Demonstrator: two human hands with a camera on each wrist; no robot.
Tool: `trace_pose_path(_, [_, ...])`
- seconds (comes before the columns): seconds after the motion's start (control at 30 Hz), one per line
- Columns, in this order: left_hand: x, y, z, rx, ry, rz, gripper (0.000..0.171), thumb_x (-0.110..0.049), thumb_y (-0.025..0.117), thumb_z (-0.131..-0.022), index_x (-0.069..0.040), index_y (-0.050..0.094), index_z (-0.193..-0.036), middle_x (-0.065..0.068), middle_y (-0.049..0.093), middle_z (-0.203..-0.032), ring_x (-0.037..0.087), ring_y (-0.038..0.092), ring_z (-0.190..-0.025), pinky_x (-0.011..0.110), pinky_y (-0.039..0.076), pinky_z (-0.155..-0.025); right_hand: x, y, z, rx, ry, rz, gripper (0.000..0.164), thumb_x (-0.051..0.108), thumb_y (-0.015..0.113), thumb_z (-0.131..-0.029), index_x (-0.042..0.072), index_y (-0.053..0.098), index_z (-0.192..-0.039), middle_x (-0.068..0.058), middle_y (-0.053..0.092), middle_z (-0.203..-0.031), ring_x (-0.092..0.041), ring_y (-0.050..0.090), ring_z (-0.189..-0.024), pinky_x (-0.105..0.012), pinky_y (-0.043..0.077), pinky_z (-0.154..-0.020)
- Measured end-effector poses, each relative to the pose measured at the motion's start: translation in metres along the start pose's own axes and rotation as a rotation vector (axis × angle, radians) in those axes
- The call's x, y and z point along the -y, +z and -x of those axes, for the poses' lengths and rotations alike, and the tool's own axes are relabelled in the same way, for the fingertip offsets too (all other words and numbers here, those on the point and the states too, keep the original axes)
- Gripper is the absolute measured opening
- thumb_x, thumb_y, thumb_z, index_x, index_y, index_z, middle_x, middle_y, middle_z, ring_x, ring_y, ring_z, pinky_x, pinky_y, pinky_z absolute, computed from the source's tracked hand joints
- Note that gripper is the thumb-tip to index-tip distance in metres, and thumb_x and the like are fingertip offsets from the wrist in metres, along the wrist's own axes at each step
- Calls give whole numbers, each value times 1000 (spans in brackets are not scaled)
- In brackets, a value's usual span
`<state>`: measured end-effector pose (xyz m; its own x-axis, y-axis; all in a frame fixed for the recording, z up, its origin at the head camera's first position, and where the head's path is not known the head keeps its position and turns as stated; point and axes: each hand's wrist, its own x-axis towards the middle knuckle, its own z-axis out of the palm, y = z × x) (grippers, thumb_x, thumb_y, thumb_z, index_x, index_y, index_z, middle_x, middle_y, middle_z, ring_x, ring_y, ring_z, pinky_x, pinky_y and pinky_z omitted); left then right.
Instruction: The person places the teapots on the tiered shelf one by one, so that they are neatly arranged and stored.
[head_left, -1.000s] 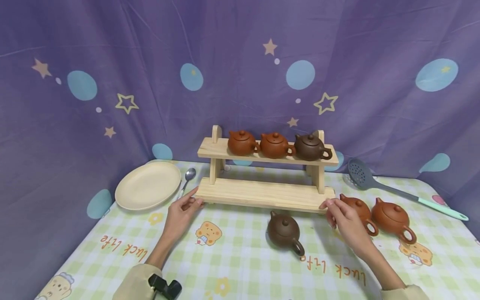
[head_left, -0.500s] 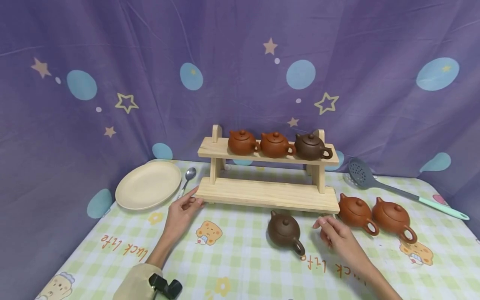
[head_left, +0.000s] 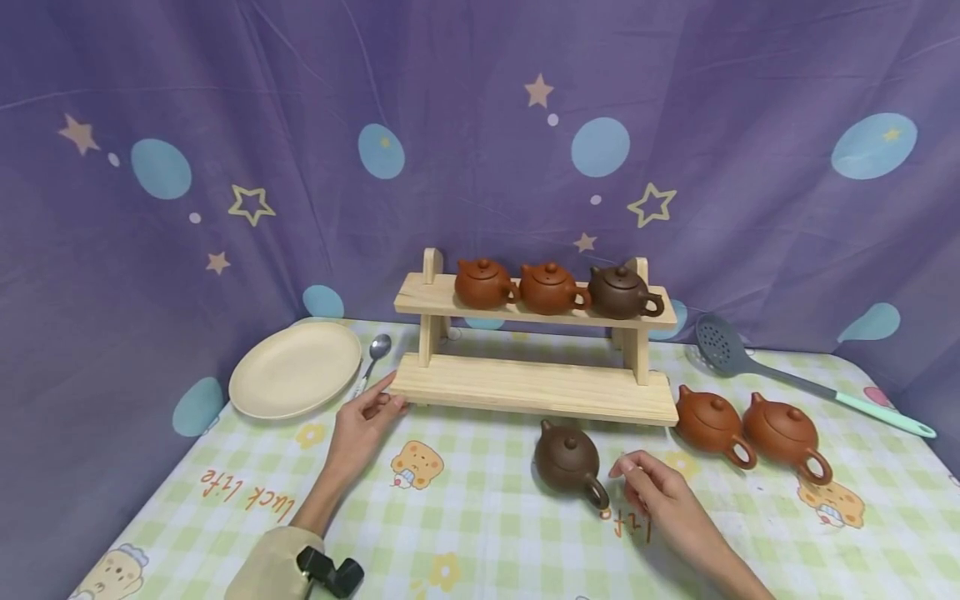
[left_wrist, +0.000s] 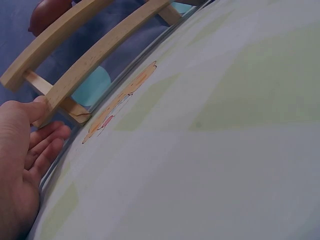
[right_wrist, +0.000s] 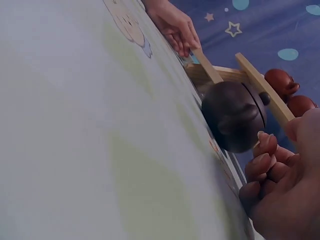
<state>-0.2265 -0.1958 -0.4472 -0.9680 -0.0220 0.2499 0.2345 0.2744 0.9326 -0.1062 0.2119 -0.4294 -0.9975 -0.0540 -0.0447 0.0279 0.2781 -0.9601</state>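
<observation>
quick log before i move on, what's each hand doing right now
Left hand: closed, pinching the left end of the wooden shelf.
Right hand: open, loosely curled, holding nothing, beside the front dark teapot.

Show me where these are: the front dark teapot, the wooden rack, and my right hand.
Front dark teapot (head_left: 566, 470): head view, on its round body.
Wooden rack (head_left: 532, 387): head view, on the bare lower board.
Right hand (head_left: 662, 493): head view, on the back of the hand.

Head view wide, forward-down; wrist views close, tilted, sharing shelf (head_left: 534, 387).
</observation>
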Motion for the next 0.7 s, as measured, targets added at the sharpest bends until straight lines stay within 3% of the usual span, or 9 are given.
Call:
trace_pose_path(0.4, [2,1,-1,-2,7,0,49,-18,72,-101,-8,59,-146,21,71,-105,16,74,-88,16,53,-86,0,4,7,183,-23,-24,36,29,47,-113,-3,61,-109,-2,50,-68,-10,46,-56,-29,44,-50])
trace_pose_path(0.7, [2,0,-1,-2,18,0,48,-18,71,-101,-6,59,-146,21,70,-103,14,74,-88,16,53,-85,0,11,9,211,-54,5,37,25,46,-113,-5,68,-109,-2,54,-70,-11,49,-60,-28,45,-53])
